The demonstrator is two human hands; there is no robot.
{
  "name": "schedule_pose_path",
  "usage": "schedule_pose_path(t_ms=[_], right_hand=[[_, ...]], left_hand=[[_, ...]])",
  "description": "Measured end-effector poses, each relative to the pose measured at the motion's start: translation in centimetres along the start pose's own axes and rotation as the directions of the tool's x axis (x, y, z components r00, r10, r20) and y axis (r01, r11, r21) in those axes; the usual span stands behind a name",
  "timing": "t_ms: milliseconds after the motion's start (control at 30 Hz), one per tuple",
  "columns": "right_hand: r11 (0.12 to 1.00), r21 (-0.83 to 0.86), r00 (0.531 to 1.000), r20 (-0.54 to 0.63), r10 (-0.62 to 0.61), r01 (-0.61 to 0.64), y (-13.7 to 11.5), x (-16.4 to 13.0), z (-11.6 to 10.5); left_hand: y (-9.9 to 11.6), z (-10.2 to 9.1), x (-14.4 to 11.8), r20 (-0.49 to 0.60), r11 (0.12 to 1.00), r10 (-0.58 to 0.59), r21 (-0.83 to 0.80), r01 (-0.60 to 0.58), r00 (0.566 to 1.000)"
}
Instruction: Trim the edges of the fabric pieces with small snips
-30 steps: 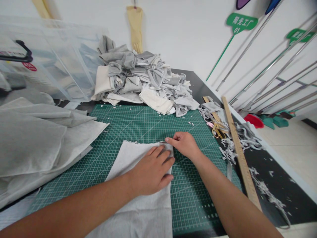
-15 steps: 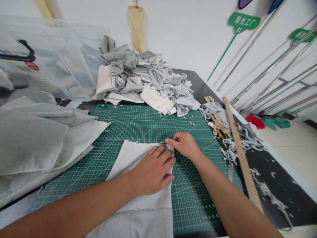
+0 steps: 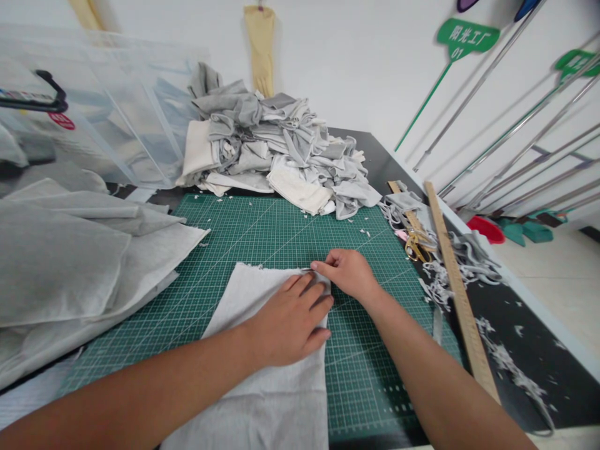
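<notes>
A light grey cloth [image 3: 262,387] lies flat on the green cutting mat [image 3: 262,231]. My left hand [image 3: 285,322] rests palm down on the cloth near its far right corner, fingers spread, holding nothing. My right hand [image 3: 349,273] sits just beyond it at that corner, fingers pinched on a small metal tool [image 3: 307,270] whose thin tip pokes out along the cloth's frayed far edge. What kind of tool it is stays hidden by the fingers.
A heap of grey and cream cloth pieces [image 3: 276,156] fills the mat's far side. Large folded grey fabric [image 3: 70,262] lies left, with clear plastic bins [image 3: 94,112] behind. A wooden ruler [image 3: 457,287], gold scissors [image 3: 415,244] and fabric scraps [image 3: 440,281] lie right, near the table edge.
</notes>
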State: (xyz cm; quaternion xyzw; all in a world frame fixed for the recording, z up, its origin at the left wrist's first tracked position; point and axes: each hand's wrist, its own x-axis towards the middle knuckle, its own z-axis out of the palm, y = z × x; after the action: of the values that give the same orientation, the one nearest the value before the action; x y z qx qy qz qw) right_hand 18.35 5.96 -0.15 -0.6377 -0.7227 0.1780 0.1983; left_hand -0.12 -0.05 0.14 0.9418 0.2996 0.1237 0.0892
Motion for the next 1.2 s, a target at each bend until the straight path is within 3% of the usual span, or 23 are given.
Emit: schedule_pose_path(t_ms=[300, 633, 767, 967, 1200], right_hand=[[0.999, -0.008, 0.994, -0.102, 0.030, -0.031, -0.5, 0.1, 0.5], [0.980, 0.192, 0.940, -0.321, 0.119, -0.059, 1.5, 0.8, -0.3], [0.968, 0.246, 0.959, -0.258, 0.116, -0.051, 1.7, 0.4, -1.4], [0.973, 0.228, 0.998, -0.038, 0.039, -0.030, 2.1, -0.4, -3.2], [0.976, 0.201, 0.997, 0.030, 0.073, -0.078, 3.6, 0.0, -3.5]], left_hand=[[0.1, 0.1, 0.1, 0.016, 1.000, -0.005, 0.000, 0.005, 1.000], [0.1, -0.1, -0.1, 0.015, 1.000, -0.006, 0.005, 0.006, 1.000], [0.1, 0.0, -0.1, 0.013, 1.000, -0.005, -0.010, 0.005, 1.000], [-0.1, 0.2, -0.2, -0.008, 0.999, 0.010, -0.037, -0.010, 1.000], [-0.3, 0.4, -0.2, 0.003, 0.999, 0.020, -0.025, -0.020, 1.000]])
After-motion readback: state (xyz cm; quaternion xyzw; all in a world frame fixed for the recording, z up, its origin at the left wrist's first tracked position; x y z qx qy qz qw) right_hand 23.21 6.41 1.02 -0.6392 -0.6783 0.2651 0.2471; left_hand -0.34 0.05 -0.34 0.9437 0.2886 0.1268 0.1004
